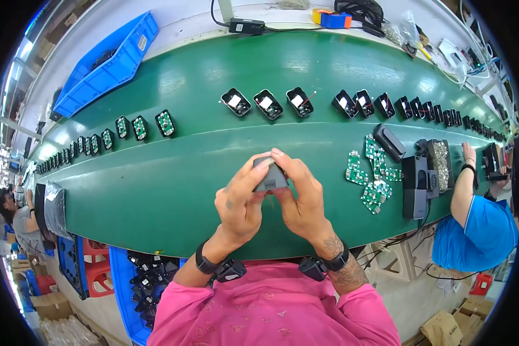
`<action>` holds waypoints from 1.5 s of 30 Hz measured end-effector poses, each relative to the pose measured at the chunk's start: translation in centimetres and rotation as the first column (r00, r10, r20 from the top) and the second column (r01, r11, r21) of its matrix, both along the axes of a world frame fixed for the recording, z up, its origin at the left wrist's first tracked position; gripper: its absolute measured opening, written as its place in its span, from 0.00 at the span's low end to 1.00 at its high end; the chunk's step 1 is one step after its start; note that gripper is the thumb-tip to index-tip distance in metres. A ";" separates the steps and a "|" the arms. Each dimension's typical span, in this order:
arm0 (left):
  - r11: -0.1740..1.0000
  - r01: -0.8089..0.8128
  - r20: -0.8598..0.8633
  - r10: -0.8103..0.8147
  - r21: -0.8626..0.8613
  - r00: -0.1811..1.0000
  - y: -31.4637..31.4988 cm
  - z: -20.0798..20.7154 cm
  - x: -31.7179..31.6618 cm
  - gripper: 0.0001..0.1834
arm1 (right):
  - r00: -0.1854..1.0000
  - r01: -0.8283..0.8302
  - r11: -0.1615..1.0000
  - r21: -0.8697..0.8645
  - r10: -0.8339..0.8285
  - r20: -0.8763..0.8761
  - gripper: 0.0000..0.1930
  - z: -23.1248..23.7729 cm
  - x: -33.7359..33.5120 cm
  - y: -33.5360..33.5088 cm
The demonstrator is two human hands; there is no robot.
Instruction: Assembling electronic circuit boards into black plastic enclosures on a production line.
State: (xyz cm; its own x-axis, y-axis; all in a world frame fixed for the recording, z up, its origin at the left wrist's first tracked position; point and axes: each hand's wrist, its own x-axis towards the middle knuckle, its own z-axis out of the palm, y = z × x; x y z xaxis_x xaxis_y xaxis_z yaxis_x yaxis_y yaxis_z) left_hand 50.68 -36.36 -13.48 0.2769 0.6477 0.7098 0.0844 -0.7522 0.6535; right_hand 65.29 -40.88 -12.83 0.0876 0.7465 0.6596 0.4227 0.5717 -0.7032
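Note:
Above the near part of the green table, my left hand (239, 207) and my right hand (301, 202) are closed around a small dark grey plastic housing (271, 178). Thumbs and fingers press on it from both sides, covering much of it. Ahead of my hands, a few open black housings (269, 105) with white pieces and thin wires stand in a row that runs on to the right. On the left, a curving row of black housings with green circuit boards (165, 123) stretches away. Loose green circuit boards (376, 196) lie to the right of my hands.
A dark boxy device (415, 187) and a tray of small metal parts (440, 164) stand at the right, near a co-worker in blue (476, 230). A blue bin (106, 66) sits far left; another blue bin (121, 288) holds black parts below the table edge.

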 end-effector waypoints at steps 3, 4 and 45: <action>0.956 -0.063 -0.036 0.076 0.287 0.996 0.7 0.7 0.5 0.17 | 1.000 0.011 1.000 -0.012 -0.011 0.024 0.25 0.5 0.5 -0.3; 0.955 -0.059 -0.036 0.072 0.289 0.997 0.9 1.4 0.3 0.17 | 1.000 0.015 1.000 -0.009 -0.015 0.024 0.25 0.8 0.8 -0.5; 0.869 0.233 -0.456 -0.437 -0.436 0.776 3.1 2.5 2.9 0.73 | 0.928 -0.372 0.789 -0.490 0.299 -0.222 0.09 2.9 6.7 -2.3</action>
